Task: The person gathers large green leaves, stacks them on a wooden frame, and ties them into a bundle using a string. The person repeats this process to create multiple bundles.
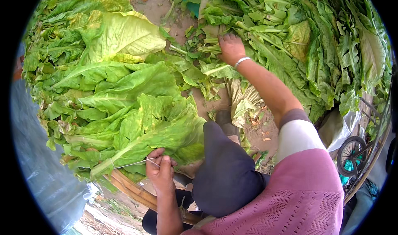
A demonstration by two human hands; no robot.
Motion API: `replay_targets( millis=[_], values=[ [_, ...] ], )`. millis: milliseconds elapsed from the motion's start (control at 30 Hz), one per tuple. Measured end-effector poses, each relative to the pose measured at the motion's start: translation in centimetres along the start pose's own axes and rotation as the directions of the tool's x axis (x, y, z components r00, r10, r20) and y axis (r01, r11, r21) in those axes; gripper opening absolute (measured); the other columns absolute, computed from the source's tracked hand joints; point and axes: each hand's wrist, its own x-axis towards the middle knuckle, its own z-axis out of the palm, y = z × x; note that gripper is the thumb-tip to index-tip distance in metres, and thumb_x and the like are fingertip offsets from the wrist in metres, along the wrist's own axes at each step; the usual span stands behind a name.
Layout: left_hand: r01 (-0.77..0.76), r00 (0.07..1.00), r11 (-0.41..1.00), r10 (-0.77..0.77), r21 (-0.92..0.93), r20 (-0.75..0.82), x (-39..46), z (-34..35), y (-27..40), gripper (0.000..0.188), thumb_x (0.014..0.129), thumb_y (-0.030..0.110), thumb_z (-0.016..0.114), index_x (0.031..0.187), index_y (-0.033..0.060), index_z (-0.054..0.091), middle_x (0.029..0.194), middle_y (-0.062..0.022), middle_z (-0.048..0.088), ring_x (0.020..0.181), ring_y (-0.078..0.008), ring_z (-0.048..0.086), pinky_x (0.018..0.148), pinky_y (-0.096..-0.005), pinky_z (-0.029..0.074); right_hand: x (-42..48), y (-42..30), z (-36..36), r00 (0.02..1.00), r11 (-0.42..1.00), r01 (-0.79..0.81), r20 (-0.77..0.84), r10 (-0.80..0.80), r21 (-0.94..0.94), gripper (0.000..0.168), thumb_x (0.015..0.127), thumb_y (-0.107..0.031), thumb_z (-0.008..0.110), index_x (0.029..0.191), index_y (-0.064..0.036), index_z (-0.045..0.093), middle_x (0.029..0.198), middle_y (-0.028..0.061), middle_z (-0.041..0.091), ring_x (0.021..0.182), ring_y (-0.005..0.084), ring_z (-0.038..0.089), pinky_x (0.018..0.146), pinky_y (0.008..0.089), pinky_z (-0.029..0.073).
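Pinched between the thumb and fingers of my left hand [161, 172] is a thin white string [132, 164]. The string runs taut to the thick stem of a broad green leaf [155, 130], apparently a tobacco leaf, at the edge of a layered row of leaves. Beneath that end of the row passes a wooden pole [136, 191]. My right hand [232, 50], with a silver bracelet [242, 61] on the wrist, reaches forward to the stem ends of a second leaf pile [279, 32]. Its fingertips rest among the stalks, and whether they grip one is unclear.
A pale yellow-green leaf [127, 37] lies on the far part of the left row. Dry, wilted leaves [244, 98] lie on the dirt floor near my shoe [224, 118]. Plastic sheeting [46, 160] borders the left side. A spoked wheel [352, 156] stands at the right.
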Motion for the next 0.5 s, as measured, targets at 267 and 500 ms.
replay_targets(
  millis=[267, 500],
  values=[
    [-0.051, 0.999, 0.997, 0.050, 0.049, 0.014, -0.8, -0.4, -0.5, 0.027, 0.086, 0.008, 0.055, 0.109, -0.0027, 0.047, 0.065, -0.0072, 0.054, 0.040, -0.0042, 0.034, 0.041, -0.0174, 0.030, -1.1, 0.7, 0.4, 0.999, 0.999, 0.028, 0.032, -0.027, -0.036, 0.017, 0.075, -0.011, 0.057, 0.091, -0.008, 0.060, 0.096, 0.0114, 0.058, 0.094, 0.0279, 0.055, 0.080, 0.0414, 0.044],
    [-0.029, 0.997, 0.999, 0.026, 0.037, 0.071, -3.7, -1.3, -0.1, 0.028, 0.084, 0.005, 0.053, 0.111, -0.0038, 0.048, 0.079, -0.0083, 0.060, 0.068, -0.0118, 0.057, 0.062, -0.0235, 0.045, -5.7, 4.5, -11.1, 0.977, 0.885, -0.036, 0.202, -0.066, 0.464, 0.043, 0.079, -0.018, 0.057, 0.118, -0.003, 0.047, 0.107, 0.0204, 0.060, 0.101, 0.0372, 0.055, 0.086, 0.0433, 0.043]
  ],
)
